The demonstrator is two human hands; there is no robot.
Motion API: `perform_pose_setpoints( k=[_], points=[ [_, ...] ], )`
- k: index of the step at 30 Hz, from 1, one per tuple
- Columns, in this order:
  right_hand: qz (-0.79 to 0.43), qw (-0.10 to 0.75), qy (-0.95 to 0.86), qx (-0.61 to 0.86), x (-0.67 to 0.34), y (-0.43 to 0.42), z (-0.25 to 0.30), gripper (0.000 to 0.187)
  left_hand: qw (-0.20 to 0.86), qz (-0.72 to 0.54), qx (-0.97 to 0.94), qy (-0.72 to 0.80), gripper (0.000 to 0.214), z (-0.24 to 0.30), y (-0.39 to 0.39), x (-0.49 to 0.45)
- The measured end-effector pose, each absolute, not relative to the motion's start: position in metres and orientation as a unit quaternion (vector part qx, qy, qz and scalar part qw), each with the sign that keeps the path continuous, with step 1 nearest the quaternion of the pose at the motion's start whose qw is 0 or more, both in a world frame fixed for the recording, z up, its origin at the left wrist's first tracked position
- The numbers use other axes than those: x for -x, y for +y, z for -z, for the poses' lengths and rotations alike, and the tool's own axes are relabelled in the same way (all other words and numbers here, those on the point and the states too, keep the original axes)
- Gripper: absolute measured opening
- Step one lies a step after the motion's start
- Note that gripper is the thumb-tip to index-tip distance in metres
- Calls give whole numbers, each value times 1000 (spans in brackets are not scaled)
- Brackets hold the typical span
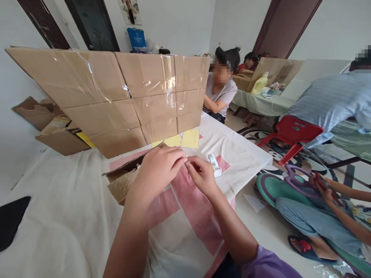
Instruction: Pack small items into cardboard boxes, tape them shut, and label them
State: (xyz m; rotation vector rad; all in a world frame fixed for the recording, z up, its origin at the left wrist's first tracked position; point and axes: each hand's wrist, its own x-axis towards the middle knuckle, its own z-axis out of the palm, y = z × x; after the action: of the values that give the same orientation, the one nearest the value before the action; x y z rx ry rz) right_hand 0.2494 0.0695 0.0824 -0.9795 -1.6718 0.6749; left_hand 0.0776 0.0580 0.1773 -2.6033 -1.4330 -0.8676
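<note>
My left hand and my right hand meet fingertip to fingertip over a table covered with a white and pink cloth. Both are pinched closed on something too small to make out. Just beyond my right hand lies a small white box. Under my left hand sits an open brown cardboard box. Yellow sheets lie flat further back on the cloth.
A taped cardboard screen stands across the table. Cardboard boxes lie at the left. One person sits behind the screen, another bends over a red chair, a third sits on the floor at right.
</note>
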Motion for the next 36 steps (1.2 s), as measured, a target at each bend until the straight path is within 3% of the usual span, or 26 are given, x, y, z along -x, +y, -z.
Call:
perform_pose_setpoints(
  k=[3, 6, 9, 14, 20, 30, 36],
  points=[
    [-265, 508, -695, 435, -243, 81, -91, 40, 112, 328, 810, -473, 26, -186, 47, -67],
    [-214, 522, -696, 445, -235, 111, -100, 44, 105, 474, 722, -493, 16, -197, 29, -45],
    [-178, 504, -772, 344, -221, 147, -102, 40, 97, 536, 634, -549, 10, -202, 15, -15],
    [-183, 415, -859, 236, -195, 163, -85, 33, 70, 440, 607, -658, 15, -197, 18, 27],
    [-158, 397, -864, 267, -201, 145, -77, 32, -102, 279, 594, -748, 30, -203, 21, 41],
    [-172, 411, -857, 261, -202, 147, -74, 35, -212, 269, 676, -653, 39, -178, 38, 62],
    [-187, 411, -853, 262, -202, 146, -76, 34, -218, 262, 667, -662, 36, -158, 49, 77]
  ],
)
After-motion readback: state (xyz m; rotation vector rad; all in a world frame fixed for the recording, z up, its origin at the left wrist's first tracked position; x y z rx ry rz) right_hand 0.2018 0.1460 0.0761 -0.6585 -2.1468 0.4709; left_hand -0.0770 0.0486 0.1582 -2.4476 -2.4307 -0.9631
